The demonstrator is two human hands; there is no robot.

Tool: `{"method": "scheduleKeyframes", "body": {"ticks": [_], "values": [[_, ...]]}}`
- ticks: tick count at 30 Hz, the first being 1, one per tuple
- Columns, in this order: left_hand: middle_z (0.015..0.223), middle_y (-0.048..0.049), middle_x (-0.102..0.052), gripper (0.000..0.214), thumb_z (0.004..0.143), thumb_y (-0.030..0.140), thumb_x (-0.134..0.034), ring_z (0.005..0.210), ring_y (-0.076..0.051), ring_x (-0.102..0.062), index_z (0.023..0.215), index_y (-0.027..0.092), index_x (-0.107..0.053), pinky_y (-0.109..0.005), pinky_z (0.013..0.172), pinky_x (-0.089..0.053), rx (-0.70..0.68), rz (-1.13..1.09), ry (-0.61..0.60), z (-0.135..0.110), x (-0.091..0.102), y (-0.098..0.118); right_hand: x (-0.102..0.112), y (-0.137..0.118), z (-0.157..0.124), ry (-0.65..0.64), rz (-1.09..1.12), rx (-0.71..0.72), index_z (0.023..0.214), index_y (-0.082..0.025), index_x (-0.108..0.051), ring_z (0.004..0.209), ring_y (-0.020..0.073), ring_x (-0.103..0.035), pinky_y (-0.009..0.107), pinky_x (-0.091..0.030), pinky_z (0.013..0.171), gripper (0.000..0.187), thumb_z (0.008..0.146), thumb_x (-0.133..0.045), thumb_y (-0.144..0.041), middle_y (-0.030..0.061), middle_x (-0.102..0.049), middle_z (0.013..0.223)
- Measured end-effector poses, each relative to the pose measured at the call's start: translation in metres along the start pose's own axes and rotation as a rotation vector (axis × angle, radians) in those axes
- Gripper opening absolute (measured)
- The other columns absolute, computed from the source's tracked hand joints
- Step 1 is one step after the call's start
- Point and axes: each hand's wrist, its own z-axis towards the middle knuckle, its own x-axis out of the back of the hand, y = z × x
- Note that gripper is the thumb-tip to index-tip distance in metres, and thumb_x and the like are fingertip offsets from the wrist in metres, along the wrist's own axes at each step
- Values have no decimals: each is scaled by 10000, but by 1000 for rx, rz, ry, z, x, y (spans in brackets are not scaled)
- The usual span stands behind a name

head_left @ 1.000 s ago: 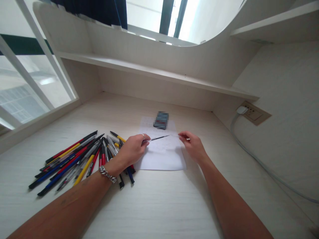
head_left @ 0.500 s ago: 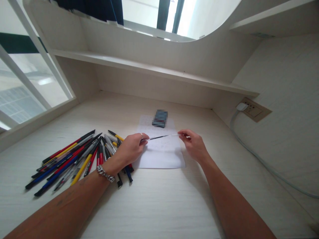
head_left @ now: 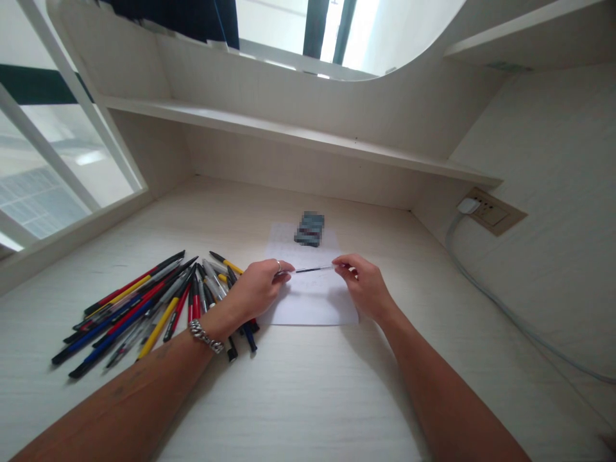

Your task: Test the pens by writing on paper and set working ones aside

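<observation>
Between my two hands a thin pen refill (head_left: 312, 269), part dark and part clear, is stretched roughly level above a sheet of white paper (head_left: 312, 311). My left hand (head_left: 260, 285), with a ring and a chain bracelet, is closed in a pinch on its left end. The fingertips of my right hand (head_left: 363, 282) pinch the clear right end. Both tips of the refill are hidden by my fingers. Beside and partly behind my left forearm lies a spread pile of pens (head_left: 139, 308) in red, blue, yellow, black and clear.
A small dark, pixelated object (head_left: 310, 229) lies at the paper's far edge. A shelf (head_left: 298, 136) spans the back of the desk. On the right wall, a white plug (head_left: 468, 205) sits in a socket panel (head_left: 500, 217), its cable (head_left: 500, 303) trailing along the side.
My hands have come closer together, the right one moving left and the left one slightly right. Less of the refill shows between them.
</observation>
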Motion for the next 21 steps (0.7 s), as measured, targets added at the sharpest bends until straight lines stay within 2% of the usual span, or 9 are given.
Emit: {"method": "scheduleKeyframes", "body": {"ticks": [14, 18, 21], "values": [[1028, -56, -732, 255, 908, 282, -517, 920, -196, -658, 1055, 200, -709, -306, 826, -489, -23, -86, -52, 1, 1, 3, -8, -8, -3, -35, 46, 63, 919, -228, -707, 817, 160, -617, 273, -479, 703, 129, 839, -615, -185, 22, -699, 913], [1007, -52, -734, 239, 897, 275, -531, 907, -196, -658, 1035, 204, -712, -305, 814, -489, -28, -85, -45, 0, 2, 5, -8, -11, -4, -57, 74, 14, 932, -228, -713, 800, 150, -624, 260, -467, 701, 125, 845, -624, -235, 15, -711, 910], [976, -50, -735, 215, 875, 260, -562, 895, -194, -659, 1014, 202, -716, -300, 809, -486, -15, -86, -24, -1, 2, 6, -9, -12, -3, -108, 13, -65, 874, -210, -707, 698, 139, -606, 257, -434, 663, 190, 898, -557, -324, 6, -698, 773]]}}
